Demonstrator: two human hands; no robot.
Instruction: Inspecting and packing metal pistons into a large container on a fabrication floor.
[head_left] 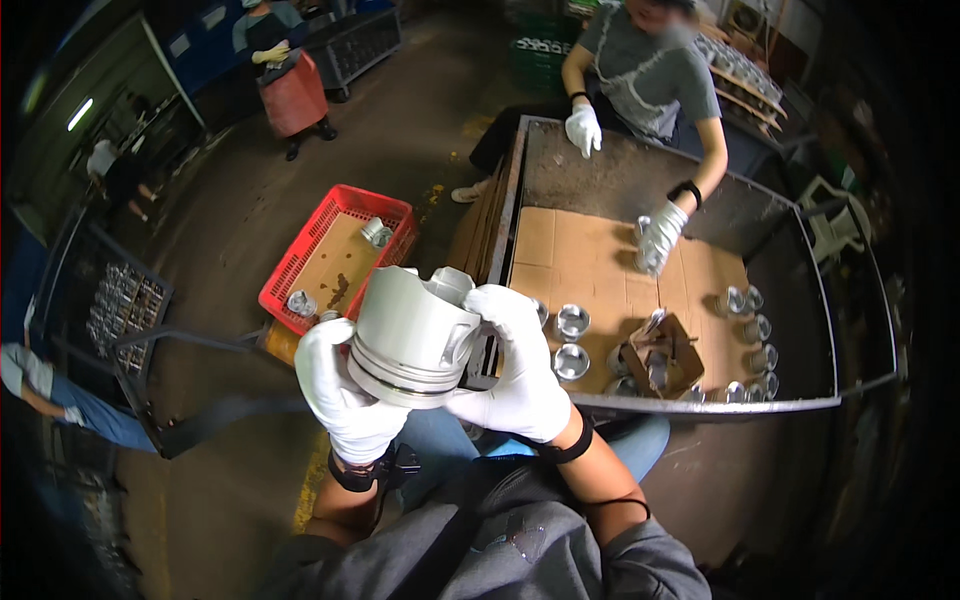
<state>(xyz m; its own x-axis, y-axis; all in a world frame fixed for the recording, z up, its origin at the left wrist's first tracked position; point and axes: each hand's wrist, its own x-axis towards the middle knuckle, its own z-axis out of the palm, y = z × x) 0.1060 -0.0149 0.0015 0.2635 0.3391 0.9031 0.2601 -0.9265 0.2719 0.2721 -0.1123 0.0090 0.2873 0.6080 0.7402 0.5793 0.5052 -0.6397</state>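
Observation:
A silver metal piston (405, 325) is held up close in front of me, its ringed end downward and its cut-out skirt upward. My left hand (345, 395), in a white glove, grips it from the left side near the ring grooves. From the right, my right hand (520, 370), also white-gloved, closes round it with the thumb by the pin hole. Beyond my right hand, several pistons (572, 321) stand on a cardboard sheet (590, 255) lining a metal-walled bin.
A red plastic basket (385, 205) with a few pistons stands on the floor at left. An open cardboard box (690, 365) sits in the metal bin (700, 405). Across it, a co-worker's gloved hand (660, 240) is at a piston. Another person (290, 80) stands far left.

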